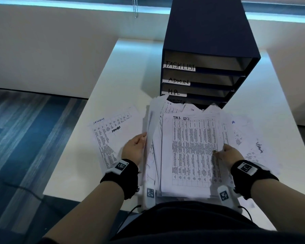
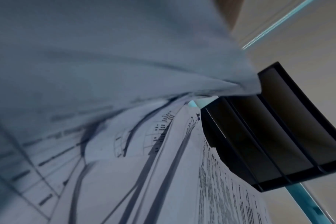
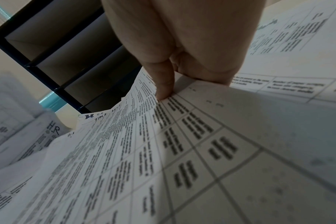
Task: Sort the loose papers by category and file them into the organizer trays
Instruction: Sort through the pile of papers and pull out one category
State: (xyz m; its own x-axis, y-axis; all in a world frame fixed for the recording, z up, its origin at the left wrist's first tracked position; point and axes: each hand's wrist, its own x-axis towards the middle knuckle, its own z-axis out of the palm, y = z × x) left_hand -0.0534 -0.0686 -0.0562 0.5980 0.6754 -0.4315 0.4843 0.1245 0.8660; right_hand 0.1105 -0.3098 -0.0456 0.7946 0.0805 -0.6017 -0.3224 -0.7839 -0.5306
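A thick, uneven stack of printed papers (image 1: 167, 155) stands tilted on the near edge of the white table (image 1: 130, 76), between both hands. Its top sheet (image 1: 194, 152) is a table headed "TASK LIST" by hand. My left hand (image 1: 141, 140) grips the stack's left edge, thumb on top and fingers hidden behind the sheets. My right hand (image 1: 220, 152) pinches the top sheet's right edge; the right wrist view shows the thumb (image 3: 163, 91) pressed on that sheet (image 3: 144, 144). Behind the stack stands the dark organizer (image 1: 209, 32), its trays labelled TASK LIST, ADMIN, H.R. and SECURITY. Its open trays (image 3: 58, 50) look empty.
One loose sheet (image 1: 109, 136) marked "Security" and "Admin" lies flat left of the stack. More sheets (image 1: 250, 141) lie spread to the right. The table's left edge drops to blue striped floor (image 1: 25, 138). In the left wrist view, papers (image 2: 125, 151) fill the frame beside the organizer (image 2: 278, 128).
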